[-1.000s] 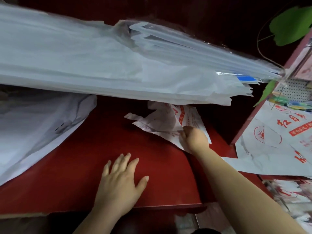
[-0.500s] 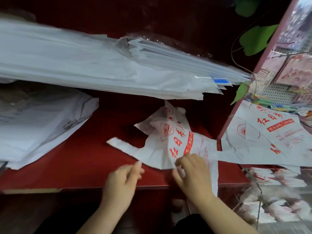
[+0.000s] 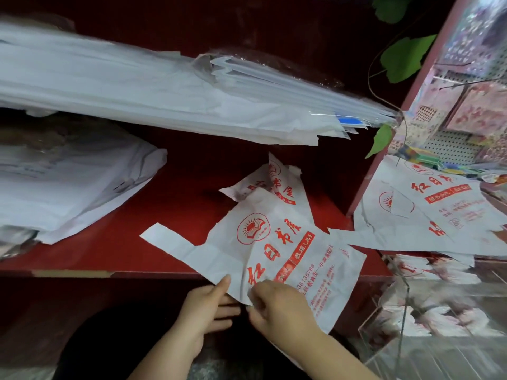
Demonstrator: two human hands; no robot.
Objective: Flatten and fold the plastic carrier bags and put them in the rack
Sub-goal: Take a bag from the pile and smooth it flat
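A white carrier bag with red print lies over the front edge of the red shelf, one handle stretched to the left. My left hand pinches its near edge, thumb on top and fingers beneath. My right hand grips the same edge just to the right. A second printed bag lies crumpled behind it. More printed bags hang over the shelf's right side, above a clear rack holding folded bags.
Large stacks of white plastic sheets overhang the shelf from the upper left. Another white pile lies on the shelf's left part. Green leaves and a pegboard display are at the upper right.
My right hand has drawn a printed bag from the back of the shelf to the front edge. My left hand left the shelf surface and took hold of the bag's near edge.
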